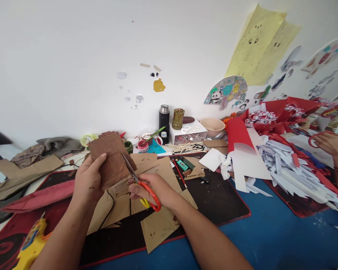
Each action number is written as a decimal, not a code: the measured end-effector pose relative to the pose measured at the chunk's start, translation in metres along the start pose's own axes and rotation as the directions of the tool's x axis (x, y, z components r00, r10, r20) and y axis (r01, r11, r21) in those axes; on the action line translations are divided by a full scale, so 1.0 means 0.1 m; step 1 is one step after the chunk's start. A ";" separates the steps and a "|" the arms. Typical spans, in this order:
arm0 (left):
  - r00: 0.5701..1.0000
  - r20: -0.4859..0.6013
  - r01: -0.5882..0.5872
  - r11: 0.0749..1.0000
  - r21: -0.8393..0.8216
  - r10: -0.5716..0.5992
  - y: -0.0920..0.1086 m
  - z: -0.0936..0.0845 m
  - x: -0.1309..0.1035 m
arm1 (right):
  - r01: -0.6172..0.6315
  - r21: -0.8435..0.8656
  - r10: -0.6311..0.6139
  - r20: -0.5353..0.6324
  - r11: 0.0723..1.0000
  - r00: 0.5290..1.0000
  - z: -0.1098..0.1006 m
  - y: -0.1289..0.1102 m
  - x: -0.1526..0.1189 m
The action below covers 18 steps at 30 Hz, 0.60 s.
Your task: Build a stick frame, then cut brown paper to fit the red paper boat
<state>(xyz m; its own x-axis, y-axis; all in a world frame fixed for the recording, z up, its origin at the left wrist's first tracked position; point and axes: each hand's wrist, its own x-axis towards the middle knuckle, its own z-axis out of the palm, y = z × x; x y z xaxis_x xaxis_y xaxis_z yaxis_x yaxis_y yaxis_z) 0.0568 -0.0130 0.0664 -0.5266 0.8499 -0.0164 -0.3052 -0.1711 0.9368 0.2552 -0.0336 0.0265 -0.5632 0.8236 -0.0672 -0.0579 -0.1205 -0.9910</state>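
Note:
A brown-painted piece of cardboard is held up in my left hand, the thumb lying across its front. My right hand grips a pair of scissors with orange and yellow handles. The scissor blades meet the right part of the brown piece, near its upper edge; whether they are parted I cannot tell. Beneath both hands lie plain cardboard pieces on a black desk mat with a red edge.
At the lower left is a yellow glue gun, near a pink padded strip. Paint jars and a black flask stand by the wall. On the right, another person's hand holds red-handled scissors over white paper strips.

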 end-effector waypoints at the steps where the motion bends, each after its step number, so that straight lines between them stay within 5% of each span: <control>1: 1.000 0.003 -0.002 1.000 0.001 0.002 0.00 0.01 -0.01 | -0.005 0.017 0.005 -0.001 1.000 1.000 0.00 0.01 0.01; 7: 0.998 0.062 -0.008 0.999 0.042 0.005 -0.01 0.03 -0.04 | -0.002 -0.092 -0.002 -0.039 0.996 0.999 -0.02 0.05 0.03; 12: 0.996 0.001 0.085 0.996 0.024 -0.086 -0.02 0.00 0.03 | 0.006 -0.108 -0.009 -0.029 0.994 1.000 -0.02 0.02 0.00; 18: 0.997 -0.046 0.057 0.997 -0.045 -0.059 0.00 -0.01 0.06 | -0.006 -0.139 0.005 -0.003 0.990 1.000 -0.01 -0.01 -0.03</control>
<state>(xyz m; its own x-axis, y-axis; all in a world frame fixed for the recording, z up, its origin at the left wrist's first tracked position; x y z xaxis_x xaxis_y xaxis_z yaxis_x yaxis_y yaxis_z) 0.0531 -0.0086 0.0661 -0.5437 0.8347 -0.0880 -0.3700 -0.1443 0.9178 0.2580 -0.0353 0.0275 -0.5606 0.8248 -0.0730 0.0604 -0.0472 -0.9971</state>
